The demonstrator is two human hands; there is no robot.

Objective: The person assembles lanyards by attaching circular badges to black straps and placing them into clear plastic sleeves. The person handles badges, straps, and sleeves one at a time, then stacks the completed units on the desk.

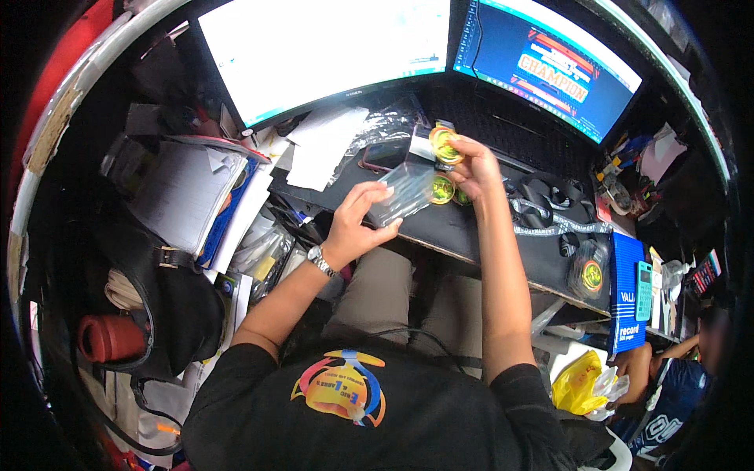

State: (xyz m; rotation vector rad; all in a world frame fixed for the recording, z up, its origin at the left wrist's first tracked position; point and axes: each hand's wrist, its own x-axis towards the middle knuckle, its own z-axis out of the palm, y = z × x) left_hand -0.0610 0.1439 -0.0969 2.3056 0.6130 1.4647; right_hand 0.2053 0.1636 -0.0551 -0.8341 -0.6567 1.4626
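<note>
My left hand (353,224), with a metal watch on its wrist, pinches a clear plastic pouch (404,195) between thumb and fingers over the desk's front edge. Further right and higher, my right hand (477,169) grips a round yellow-green medal (444,146) by its edge. Just below that hand a second similar medal (442,190) shows, partly behind the pouch's right end. Black ribbons with white print (542,210) lie in a heap to the right of my right forearm. Near the desk's right end is another medal (591,275) in clear wrapping.
Two lit monitors (330,55) stand at the back. White papers (326,145) lie left of the hands. A blue record book (627,314) and a teal calculator (644,290) sit at the right. A yellow plastic bag (580,382) and another person (660,392) are lower right. A black bag (184,306) is left.
</note>
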